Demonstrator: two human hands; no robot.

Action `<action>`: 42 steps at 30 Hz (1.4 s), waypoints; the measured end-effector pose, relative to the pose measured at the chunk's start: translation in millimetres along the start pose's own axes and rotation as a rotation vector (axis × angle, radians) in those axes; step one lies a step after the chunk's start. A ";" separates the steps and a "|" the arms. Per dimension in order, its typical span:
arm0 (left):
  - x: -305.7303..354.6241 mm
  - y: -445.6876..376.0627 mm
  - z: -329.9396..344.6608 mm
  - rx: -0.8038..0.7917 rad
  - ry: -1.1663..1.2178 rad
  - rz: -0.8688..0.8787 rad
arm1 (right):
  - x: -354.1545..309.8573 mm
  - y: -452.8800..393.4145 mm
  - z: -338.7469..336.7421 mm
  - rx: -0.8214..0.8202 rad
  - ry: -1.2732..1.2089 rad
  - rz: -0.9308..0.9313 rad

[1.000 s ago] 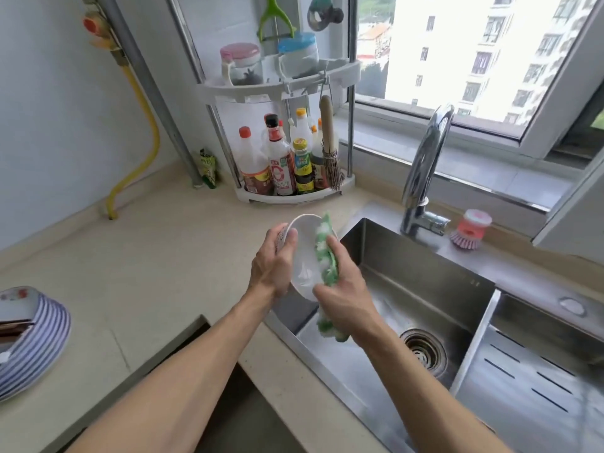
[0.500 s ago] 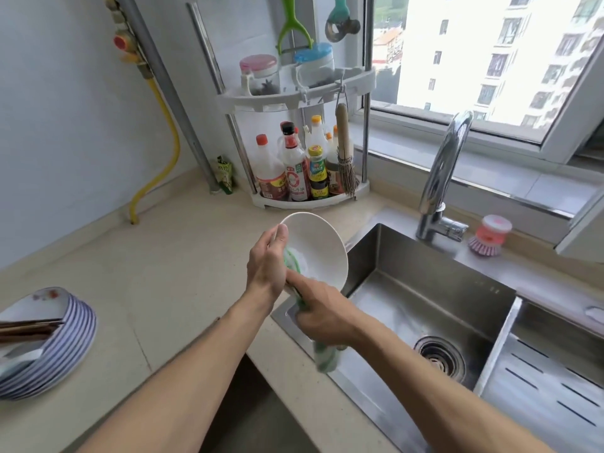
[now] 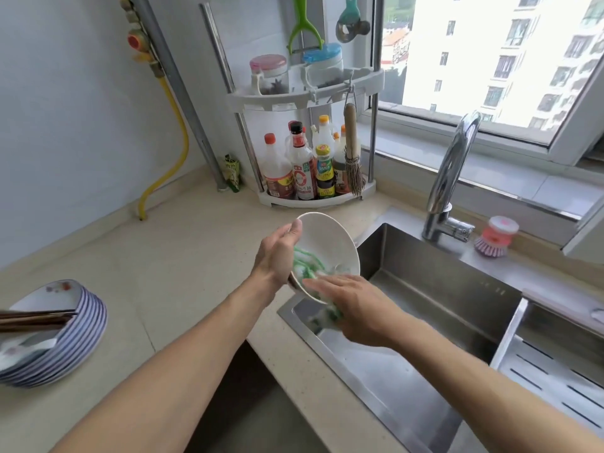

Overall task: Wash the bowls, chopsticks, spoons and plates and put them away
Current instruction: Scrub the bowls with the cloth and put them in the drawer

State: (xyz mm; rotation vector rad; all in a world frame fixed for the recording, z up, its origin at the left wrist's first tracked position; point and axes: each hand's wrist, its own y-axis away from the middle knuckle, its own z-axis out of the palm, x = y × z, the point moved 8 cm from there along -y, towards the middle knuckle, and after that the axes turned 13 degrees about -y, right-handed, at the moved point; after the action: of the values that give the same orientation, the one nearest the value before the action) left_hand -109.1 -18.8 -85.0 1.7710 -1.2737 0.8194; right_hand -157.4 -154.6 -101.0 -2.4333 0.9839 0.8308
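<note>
My left hand (image 3: 276, 253) grips the white bowl (image 3: 330, 243) by its rim, tilted above the near-left corner of the sink (image 3: 434, 289). My right hand (image 3: 354, 307) presses a green cloth (image 3: 307, 263) against the bowl's inside; blur there, so I read its fingers as curled over the cloth, not surely. On the tabletop (image 3: 170, 256) far left: stacked plates (image 3: 75, 335), chopsticks (image 3: 36, 318) lying on top. Faucet (image 3: 452, 178) behind the sink, dish brush (image 3: 495, 237) beside it.

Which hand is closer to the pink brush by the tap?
The right hand. It wipes the bowl with a green cloth over the sink, on the pink brush's side. The left hand holds the bowl's far edge, farther from the brush.
</note>
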 end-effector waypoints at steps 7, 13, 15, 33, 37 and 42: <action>-18.9 6.7 0.6 -0.278 0.177 -0.265 | -6.0 -4.7 -9.5 -0.018 0.389 -0.166; -17.9 21.0 16.5 0.083 0.424 -0.125 | -42.7 -27.7 -24.1 0.314 0.296 0.060; -11.1 25.7 3.0 0.223 0.410 -0.116 | -48.0 -29.0 -21.7 0.347 0.060 0.089; 4.9 43.3 -34.2 0.397 0.276 -0.010 | -40.8 -20.1 -11.1 0.067 0.132 0.092; -1.2 44.2 -36.7 0.422 0.218 -0.053 | -57.7 -10.8 4.9 0.060 -0.225 0.102; 5.1 31.8 -35.0 0.045 0.036 -0.094 | -20.5 3.0 -1.7 0.027 0.325 -0.141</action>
State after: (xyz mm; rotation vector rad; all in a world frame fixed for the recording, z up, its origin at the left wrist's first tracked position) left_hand -139.9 3.7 -56.6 1.8290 -1.1478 0.8290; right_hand -170.7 -147.4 -86.8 -2.6303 0.9103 0.3788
